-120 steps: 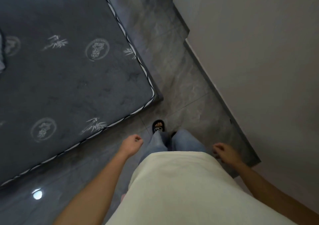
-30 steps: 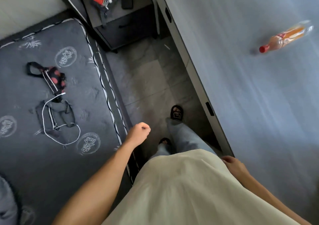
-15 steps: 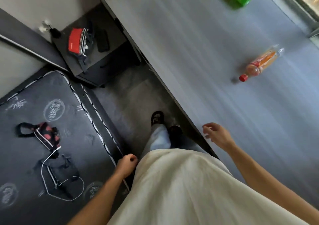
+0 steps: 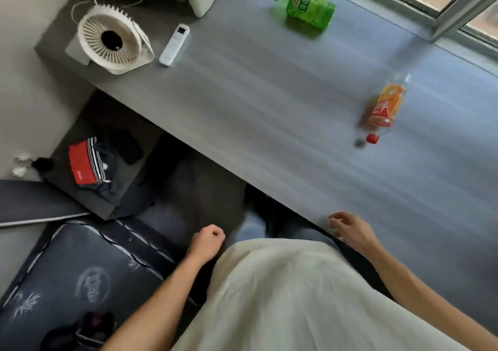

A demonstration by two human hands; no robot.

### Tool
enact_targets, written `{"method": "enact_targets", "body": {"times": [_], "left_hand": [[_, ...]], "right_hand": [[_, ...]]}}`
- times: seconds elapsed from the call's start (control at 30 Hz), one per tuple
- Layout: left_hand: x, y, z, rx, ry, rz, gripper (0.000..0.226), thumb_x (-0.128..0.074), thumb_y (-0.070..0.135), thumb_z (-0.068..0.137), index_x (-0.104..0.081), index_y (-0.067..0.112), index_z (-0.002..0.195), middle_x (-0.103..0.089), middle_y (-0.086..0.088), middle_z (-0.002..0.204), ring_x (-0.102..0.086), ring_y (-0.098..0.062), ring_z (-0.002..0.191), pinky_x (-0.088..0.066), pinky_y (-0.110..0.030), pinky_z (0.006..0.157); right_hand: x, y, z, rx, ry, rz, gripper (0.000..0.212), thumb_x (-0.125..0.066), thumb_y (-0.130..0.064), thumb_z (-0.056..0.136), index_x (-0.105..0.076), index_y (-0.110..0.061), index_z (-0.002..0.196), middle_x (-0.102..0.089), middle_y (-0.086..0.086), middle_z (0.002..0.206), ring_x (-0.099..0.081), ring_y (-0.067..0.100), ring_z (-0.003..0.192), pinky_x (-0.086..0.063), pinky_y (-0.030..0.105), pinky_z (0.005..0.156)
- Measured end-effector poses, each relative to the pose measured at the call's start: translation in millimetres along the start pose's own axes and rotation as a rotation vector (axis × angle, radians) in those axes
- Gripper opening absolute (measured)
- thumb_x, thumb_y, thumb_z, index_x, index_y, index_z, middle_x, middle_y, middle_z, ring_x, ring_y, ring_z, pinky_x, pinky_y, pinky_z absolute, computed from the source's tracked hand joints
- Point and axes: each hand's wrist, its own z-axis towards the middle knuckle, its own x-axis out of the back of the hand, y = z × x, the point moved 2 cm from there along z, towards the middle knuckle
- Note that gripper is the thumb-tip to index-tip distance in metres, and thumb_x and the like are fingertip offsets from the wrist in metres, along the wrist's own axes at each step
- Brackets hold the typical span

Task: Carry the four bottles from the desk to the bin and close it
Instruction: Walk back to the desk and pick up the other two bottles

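Note:
Two bottles lie on their sides on the grey desk (image 4: 269, 108). A green bottle (image 4: 307, 6) with a green cap rests near the far edge by the window. An orange bottle (image 4: 384, 108) with a red cap and red-orange label lies to the right of the middle. My right hand (image 4: 350, 229) hovers over the desk's near edge, fingers loosely curled and holding nothing, well short of the orange bottle. My left hand (image 4: 207, 240) is a closed, empty fist over the floor beside my shirt. No bin is in view.
A white desk fan (image 4: 113, 41) and a white remote (image 4: 174, 44) sit at the desk's left end. A dark bedside cabinet (image 4: 89, 189) with a red pouch (image 4: 86, 164) stands below. A dark mattress (image 4: 70, 278) lies at the lower left. A window frame (image 4: 452, 8) borders the desk's far side.
I have come from the hallway to the desk, and the view has swung up over it, revealing the fan. My right hand stays over the desk edge; my left fist has lifted.

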Motion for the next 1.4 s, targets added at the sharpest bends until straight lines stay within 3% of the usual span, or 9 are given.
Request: {"method": "enact_targets", "body": {"times": [0.13,0.27,0.37,0.5,0.7,0.87,1.07,1.23,1.4], "left_hand": [[45.0,74.5,27.0,-0.184,-0.007,0.068,0.016,-0.056,0.037,0.09,-0.07,0.031,0.094,-0.074,0.014,0.083,-0.068,-0.012,0.09,-0.049,-0.029,0.072],[71.1,155.2,57.9,-0.368,0.015,0.148,0.019,-0.059,0.036,0.092,-0.07,0.031,0.106,-0.072,0.014,0.097,-0.066,-0.009,0.096,-0.047,-0.026,0.081],[85.2,213.1,76.3,-0.446,0.05,0.183,0.013,-0.061,0.033,0.092,-0.069,0.032,0.103,-0.069,0.014,0.094,-0.065,-0.011,0.097,-0.046,-0.025,0.082],[98.1,287.7,96.9,-0.532,0.099,0.202,0.016,-0.065,0.027,0.09,-0.07,0.026,0.105,-0.073,0.008,0.094,-0.069,-0.016,0.098,-0.047,-0.025,0.081],[121.9,400.6,134.8,-0.693,0.215,0.28,0.03,-0.07,0.025,0.087,-0.068,0.02,0.117,-0.074,-0.002,0.11,-0.069,-0.024,0.105,-0.05,-0.032,0.092],[147.7,490.8,175.7,-0.812,0.338,0.349,0.05,-0.07,0.029,0.085,-0.058,0.019,0.132,-0.06,-0.008,0.133,-0.056,-0.029,0.124,-0.046,-0.039,0.102],[164.4,577.5,227.7,-0.988,0.533,0.59,0.071,-0.072,0.026,0.082,-0.044,0.009,0.145,-0.044,-0.016,0.151,-0.037,-0.035,0.142,-0.029,-0.043,0.12],[157.9,607.8,266.7,-0.928,0.562,0.891,0.089,-0.07,0.032,0.081,-0.025,0.011,0.155,-0.028,-0.012,0.161,-0.02,-0.031,0.152,-0.015,-0.051,0.124],[157.3,613.3,273.2,-0.891,0.606,1.032,0.08,-0.071,0.023,0.076,-0.038,0.015,0.147,-0.048,-0.009,0.143,-0.039,-0.03,0.138,-0.018,-0.052,0.122]], "right_hand": [[-0.8,-0.2,-13.4,-0.043,0.1,0.092,0.015,-0.058,-0.034,0.094,-0.069,-0.028,0.104,-0.076,-0.001,0.097,-0.071,0.017,0.085,-0.056,0.036,0.084],[20.9,-20.5,-6.6,-0.051,0.275,0.239,0.019,-0.058,-0.034,0.093,-0.068,-0.028,0.108,-0.074,-0.003,0.099,-0.07,0.013,0.086,-0.057,0.034,0.075],[54.0,-49.0,6.8,-0.013,0.429,0.318,0.025,-0.06,-0.032,0.092,-0.066,-0.025,0.115,-0.072,-0.005,0.099,-0.065,0.007,0.083,-0.049,0.026,0.069],[108.4,-91.3,34.6,-0.009,0.651,0.372,0.035,-0.063,-0.03,0.086,-0.064,-0.02,0.12,-0.072,0.0,0.105,-0.068,0.016,0.084,-0.051,0.031,0.078],[175.9,-132.3,91.9,-0.025,0.86,0.374,0.058,-0.068,-0.037,0.082,-0.052,-0.018,0.134,-0.058,0.005,0.132,-0.056,0.024,0.121,-0.048,0.039,0.097],[196.6,-143.3,148.1,-0.115,0.876,0.333,0.082,-0.07,-0.042,0.079,-0.035,-0.013,0.147,-0.044,0.01,0.146,-0.039,0.028,0.137,-0.043,0.044,0.105],[187.8,-146.0,195.6,-0.134,0.903,0.276,0.099,-0.076,-0.049,0.076,-0.02,-0.017,0.151,-0.043,0.014,0.145,-0.044,0.035,0.133,-0.047,0.05,0.099],[184.2,-144.4,216.1,-0.135,0.953,0.193,0.101,-0.076,-0.055,0.074,-0.021,-0.019,0.151,-0.05,0.014,0.14,-0.05,0.038,0.126,-0.05,0.052,0.092],[192.6,-144.4,220.8,-0.139,0.946,0.189,0.092,-0.071,-0.064,0.073,-0.028,-0.027,0.145,-0.057,0.008,0.134,-0.058,0.035,0.118,-0.052,0.051,0.085]]}}
